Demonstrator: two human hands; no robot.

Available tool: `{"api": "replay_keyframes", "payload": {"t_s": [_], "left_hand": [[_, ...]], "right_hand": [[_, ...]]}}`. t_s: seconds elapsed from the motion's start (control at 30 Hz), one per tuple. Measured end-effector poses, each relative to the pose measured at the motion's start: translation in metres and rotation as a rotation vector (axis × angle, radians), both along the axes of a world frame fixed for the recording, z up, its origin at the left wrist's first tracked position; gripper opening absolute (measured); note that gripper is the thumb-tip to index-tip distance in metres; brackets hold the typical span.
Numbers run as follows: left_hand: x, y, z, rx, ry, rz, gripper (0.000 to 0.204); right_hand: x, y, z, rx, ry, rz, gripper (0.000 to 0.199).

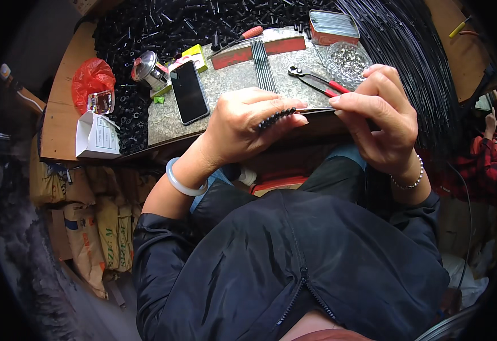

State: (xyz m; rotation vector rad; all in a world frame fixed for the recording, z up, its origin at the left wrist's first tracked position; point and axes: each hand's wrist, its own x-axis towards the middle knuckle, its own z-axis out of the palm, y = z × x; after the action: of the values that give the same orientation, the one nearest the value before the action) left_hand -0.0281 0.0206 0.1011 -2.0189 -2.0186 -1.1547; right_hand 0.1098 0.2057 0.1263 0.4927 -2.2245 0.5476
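My left hand (240, 122) is closed round a row of thin black rods (277, 117), their near ends showing between thumb and fingers. A flat row of thin dark rods (263, 65) lies on the metal plate beyond, lined up with this hand; my fingers hide whether they are the same ones. My right hand (382, 116) is pinched, thumb against fingertips, to the right of the row; whatever lies in the pinch is too small to make out. Just behind those fingertips lie red-handled pliers (317, 81), jaws pointing left.
On the metal plate (160, 122) are a phone (190, 94), a red bar (285, 46), a red-handled tool (252, 32), a clear dish of small metal parts (348, 59) and a red-sided tin (334, 27). Black parts (163, 23) heap behind; long black rods (399, 51) lie right.
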Motion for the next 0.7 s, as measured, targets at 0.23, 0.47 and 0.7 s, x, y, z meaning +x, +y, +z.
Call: {"api": "replay_keyframes", "payload": {"t_s": [0.23, 0.47, 0.7], "left_hand": [[0.001, 0.001, -0.002, 0.034, 0.053, -0.011, 0.022], [0.0, 0.003, -0.002, 0.068, 0.136, -0.02, 0.031], [0.003, 0.006, 0.0, 0.049, 0.182, -0.038, 0.035]], "right_hand": [[-0.002, -0.005, 0.002, 0.0, -0.035, 0.048, 0.022], [-0.01, -0.003, 0.001, 0.002, -0.033, 0.139, 0.023], [-0.017, 0.004, 0.002, -0.036, -0.093, 0.26, 0.023]]}}
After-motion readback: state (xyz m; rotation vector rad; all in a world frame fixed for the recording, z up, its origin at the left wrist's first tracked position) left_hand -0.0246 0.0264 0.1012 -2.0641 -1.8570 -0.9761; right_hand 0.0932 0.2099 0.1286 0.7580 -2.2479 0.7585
